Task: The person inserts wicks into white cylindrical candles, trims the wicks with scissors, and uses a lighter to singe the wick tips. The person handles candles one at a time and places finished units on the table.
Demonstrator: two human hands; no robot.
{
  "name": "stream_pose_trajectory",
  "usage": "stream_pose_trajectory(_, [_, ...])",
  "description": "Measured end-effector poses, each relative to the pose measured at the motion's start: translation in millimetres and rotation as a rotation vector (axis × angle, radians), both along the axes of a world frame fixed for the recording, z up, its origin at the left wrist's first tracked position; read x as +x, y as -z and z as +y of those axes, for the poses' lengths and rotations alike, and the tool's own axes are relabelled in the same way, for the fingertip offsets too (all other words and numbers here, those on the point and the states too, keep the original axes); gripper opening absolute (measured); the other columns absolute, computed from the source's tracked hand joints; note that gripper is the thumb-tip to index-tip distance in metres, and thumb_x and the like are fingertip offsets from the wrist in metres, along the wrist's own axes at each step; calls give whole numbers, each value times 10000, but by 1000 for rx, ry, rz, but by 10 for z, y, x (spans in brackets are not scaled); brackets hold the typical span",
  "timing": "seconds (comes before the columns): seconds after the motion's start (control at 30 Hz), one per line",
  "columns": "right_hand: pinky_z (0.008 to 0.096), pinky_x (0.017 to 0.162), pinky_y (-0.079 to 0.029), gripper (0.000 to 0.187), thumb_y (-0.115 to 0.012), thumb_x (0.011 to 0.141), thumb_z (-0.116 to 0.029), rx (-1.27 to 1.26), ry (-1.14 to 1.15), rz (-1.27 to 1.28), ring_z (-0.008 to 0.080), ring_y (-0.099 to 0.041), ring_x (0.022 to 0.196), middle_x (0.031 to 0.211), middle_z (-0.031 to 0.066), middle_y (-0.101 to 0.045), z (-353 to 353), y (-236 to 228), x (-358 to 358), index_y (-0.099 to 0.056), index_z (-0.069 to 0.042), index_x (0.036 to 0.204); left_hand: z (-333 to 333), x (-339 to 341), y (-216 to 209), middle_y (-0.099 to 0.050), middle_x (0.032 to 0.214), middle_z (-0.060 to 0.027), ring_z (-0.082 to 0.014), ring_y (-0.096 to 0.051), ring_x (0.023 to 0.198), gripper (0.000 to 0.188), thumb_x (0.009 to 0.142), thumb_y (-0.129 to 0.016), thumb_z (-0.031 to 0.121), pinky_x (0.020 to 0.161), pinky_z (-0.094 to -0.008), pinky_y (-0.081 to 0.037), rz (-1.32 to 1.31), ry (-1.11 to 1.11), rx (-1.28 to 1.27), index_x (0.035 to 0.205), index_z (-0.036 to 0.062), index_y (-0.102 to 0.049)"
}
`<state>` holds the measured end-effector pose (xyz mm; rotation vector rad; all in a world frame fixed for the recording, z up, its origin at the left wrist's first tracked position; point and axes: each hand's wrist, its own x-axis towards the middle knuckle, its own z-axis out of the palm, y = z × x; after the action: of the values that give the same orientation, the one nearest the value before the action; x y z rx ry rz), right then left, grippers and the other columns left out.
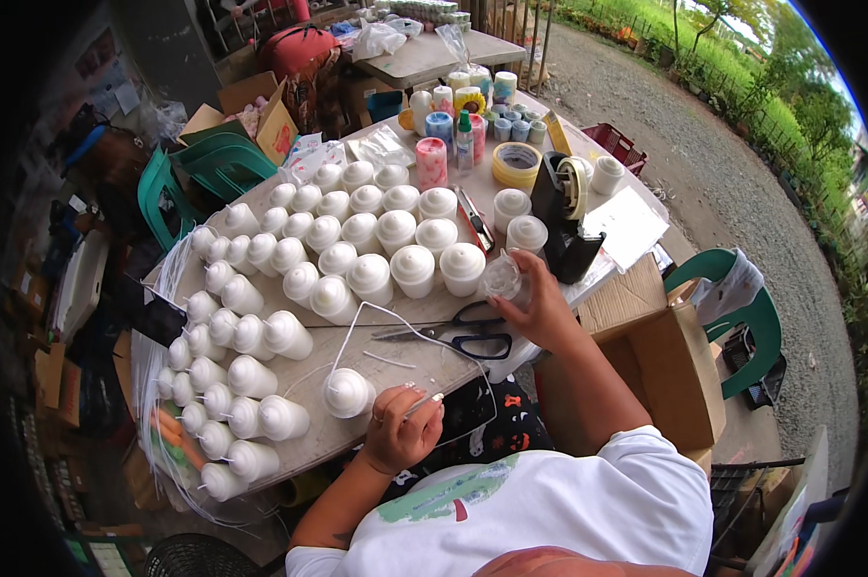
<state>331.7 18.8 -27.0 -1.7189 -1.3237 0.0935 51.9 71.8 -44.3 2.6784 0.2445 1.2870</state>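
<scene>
My left hand [402,430] is closed at the table's near edge, pinching a thin, pale stick-like piece [424,404]. Just beyond it stands a white candle [348,393]; a long white cord [386,310] loops from beside it toward the right. Farther right, the fingers of my right hand [542,306] curl round a clear plastic cup-like piece [501,278], whose exact kind is unclear. Scissors [480,345] with dark handles lie below that hand. Rows of white candles [367,279] with pointed tops fill the table's left and middle.
A black tape dispenser [567,216], a red-and-black utility knife [474,219] and yellow tape rolls [517,163] lie beyond my right hand. Coloured candles [431,162] stand farther back. A dark phone [466,409] is near my lap. An open cardboard box [660,361] stands at right.
</scene>
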Motion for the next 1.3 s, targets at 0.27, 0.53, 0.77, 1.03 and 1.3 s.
stream_pose_trajectory(0.27, [381, 915, -454, 547, -764, 777, -87, 268, 121, -127, 305, -566, 1052, 1139, 150, -574, -220, -138, -101, -502, -40, 1254, -67, -265, -67, -478, 1158, -143, -302, -484, 1053, 565, 776, -762, 225, 907, -410, -435, -192, 16, -10, 1184, 62, -407])
stream_pose_trajectory(0.53, [362, 758, -456, 315, -722, 753, -4, 126, -454, -207, 245, -584, 857, 905, 56, -615, -472, -94, -959, -666, -94, 1049, -23, -553, -132, -356, 1305, -212, -351, -455, 1119, 719, 747, -760, 122, 934, -447, -418, -214, -420, -181, 1296, 6, -310])
stream_pose_trajectory(0.77, [333, 763, -463, 252, -727, 771, -25, 217, -592, 9, 221, -586, 862, 904, 45, -611, -242, 63, -1484, -702, -118, 1005, 41, -492, -118, -370, 1308, -251, -375, -425, 1189, 715, 743, -756, 87, 984, -459, -394, -249, -412, -113, 1303, -22, -325])
stream_pose_trajectory(1.03, [267, 710, -469, 89, -702, 825, -22, 109, -575, 329, 176, -588, 781, 888, 63, -600, -261, 132, -1472, -665, -28, 906, -272, -424, 40, -584, 1172, -149, -218, -638, 942, 459, 819, -623, -62, 826, -321, -525, -52, 23, -717, 1248, -4, -469])
stream_pose_trajectory(1.3, [300, 710, -476, 78, -699, 818, -42, -41, -608, 211, 214, -597, 790, 879, 82, -608, -253, 17, -1423, -648, -22, 874, -73, -394, 205, -666, 986, -95, -109, -636, 868, 168, 894, -600, -4, 745, -251, -525, 3, -125, -940, 1060, -12, -575])
